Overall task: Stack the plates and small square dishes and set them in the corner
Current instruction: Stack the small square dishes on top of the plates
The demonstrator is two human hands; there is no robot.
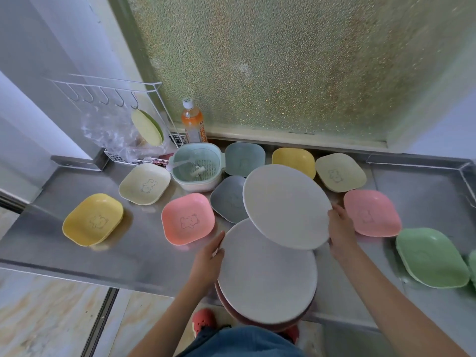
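My left hand point(209, 258) grips the left rim of a stack of round plates point(268, 282), grey on top with pinkish ones under it, held over the counter's front edge. My right hand point(341, 228) holds the right rim of another grey round plate point(286, 206), tilted and overlapping the stack's far side. Small square dishes lie spread on the steel counter point(144, 243): a yellow dish point(92, 219), a cream dish point(144, 183), a pink dish point(188, 219), grey-blue dishes point(228, 199), a second pink dish point(372, 212) and a green dish point(432, 257).
A teal strainer bowl point(197, 167) sits at the back middle, an orange bottle point(192, 122) behind it. A white wire rack point(116, 99) with hooks and a plastic bag fills the back left corner. More dishes, yellow point(293, 161) and cream point(340, 172), line the frosted window.
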